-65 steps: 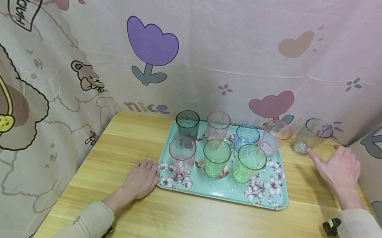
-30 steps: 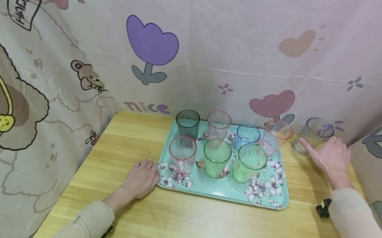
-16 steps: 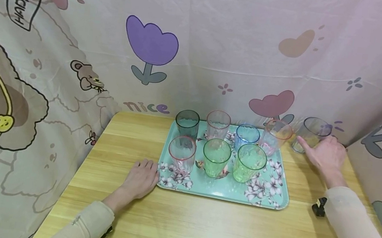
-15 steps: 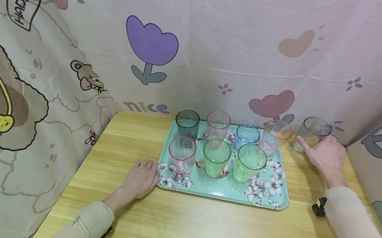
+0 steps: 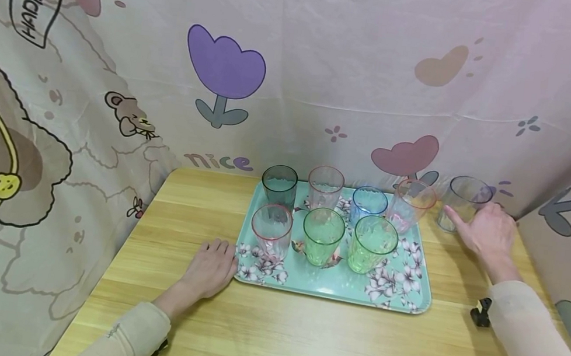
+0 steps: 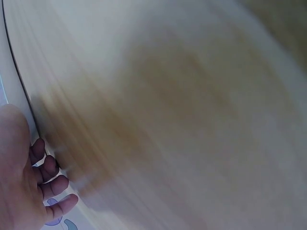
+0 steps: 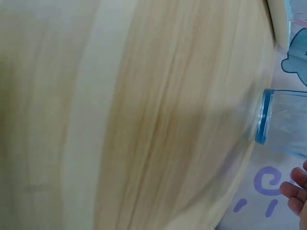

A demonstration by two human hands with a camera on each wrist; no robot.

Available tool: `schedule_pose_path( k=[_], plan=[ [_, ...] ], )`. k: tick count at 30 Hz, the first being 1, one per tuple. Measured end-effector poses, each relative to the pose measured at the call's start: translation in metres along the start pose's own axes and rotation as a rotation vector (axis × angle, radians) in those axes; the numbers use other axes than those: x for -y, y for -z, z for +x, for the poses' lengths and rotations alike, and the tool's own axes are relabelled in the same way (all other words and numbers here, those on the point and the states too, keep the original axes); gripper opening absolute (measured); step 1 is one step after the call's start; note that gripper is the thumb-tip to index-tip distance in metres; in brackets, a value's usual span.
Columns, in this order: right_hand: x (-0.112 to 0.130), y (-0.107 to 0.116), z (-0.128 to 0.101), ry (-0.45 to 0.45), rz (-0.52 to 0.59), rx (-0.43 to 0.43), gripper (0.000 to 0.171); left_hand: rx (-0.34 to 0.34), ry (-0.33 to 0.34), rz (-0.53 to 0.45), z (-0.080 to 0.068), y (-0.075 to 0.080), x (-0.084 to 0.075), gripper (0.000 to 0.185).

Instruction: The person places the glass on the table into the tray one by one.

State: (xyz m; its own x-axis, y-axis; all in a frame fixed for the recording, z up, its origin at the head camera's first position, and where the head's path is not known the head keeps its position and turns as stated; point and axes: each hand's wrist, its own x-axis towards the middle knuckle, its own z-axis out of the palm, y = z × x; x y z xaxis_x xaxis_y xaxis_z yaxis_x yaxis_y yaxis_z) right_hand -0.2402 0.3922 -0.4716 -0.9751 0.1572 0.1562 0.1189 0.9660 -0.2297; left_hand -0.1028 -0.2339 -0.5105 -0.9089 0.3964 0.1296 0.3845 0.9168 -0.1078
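Note:
A clear drinking glass with a dark rim (image 5: 452, 198) stands upright at the back right of the table, beside the tray. My right hand (image 5: 492, 234) is spread at its right side, thumb overlapping the glass's lower front in the head view. In the right wrist view the bluish base of the glass (image 7: 283, 122) shows, with my relaxed fingertips (image 7: 295, 191) close along its side. On the left, my left hand (image 5: 208, 269) rests on the table, fingers loosely bent, right at the front left corner of the teal floral tray (image 5: 328, 290).
Several glasses stand upright on the tray: a dark grey glass (image 5: 278, 192), a blue glass (image 5: 369, 205), two green ones in front (image 5: 322, 238), and others with red rims, such as the front left one (image 5: 271, 229). A printed cloth (image 5: 328, 77) hangs behind the wooden table (image 5: 299, 338).
My right hand has moved left and inward against the clear glass. The glass's rim has shifted slightly left. My left hand and the glasses on the tray have stayed put.

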Motion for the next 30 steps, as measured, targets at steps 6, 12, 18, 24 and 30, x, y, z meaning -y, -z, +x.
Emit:
schedule_pose_path(
  k=[6,12,18,24,30],
  plan=[
    [-0.002,0.004,-0.003,0.033,0.001,-0.006,0.102,0.013,0.005,-0.021,-0.001,0.0,-0.001,0.023],
    [-0.006,0.009,-0.006,0.054,-0.017,-0.003,0.096,0.014,0.002,-0.014,0.0,0.001,-0.001,0.023],
    [-0.009,0.015,-0.011,0.073,-0.051,-0.002,0.093,-0.011,-0.004,-0.014,-0.001,0.001,-0.001,0.022],
    [-0.011,0.024,-0.017,0.109,-0.086,-0.004,0.09,0.009,0.005,-0.018,0.0,0.002,-0.001,0.021],
    [-0.013,0.032,-0.024,0.129,-0.104,-0.011,0.086,0.019,0.013,-0.01,0.001,0.002,-0.001,0.022]
  ],
)
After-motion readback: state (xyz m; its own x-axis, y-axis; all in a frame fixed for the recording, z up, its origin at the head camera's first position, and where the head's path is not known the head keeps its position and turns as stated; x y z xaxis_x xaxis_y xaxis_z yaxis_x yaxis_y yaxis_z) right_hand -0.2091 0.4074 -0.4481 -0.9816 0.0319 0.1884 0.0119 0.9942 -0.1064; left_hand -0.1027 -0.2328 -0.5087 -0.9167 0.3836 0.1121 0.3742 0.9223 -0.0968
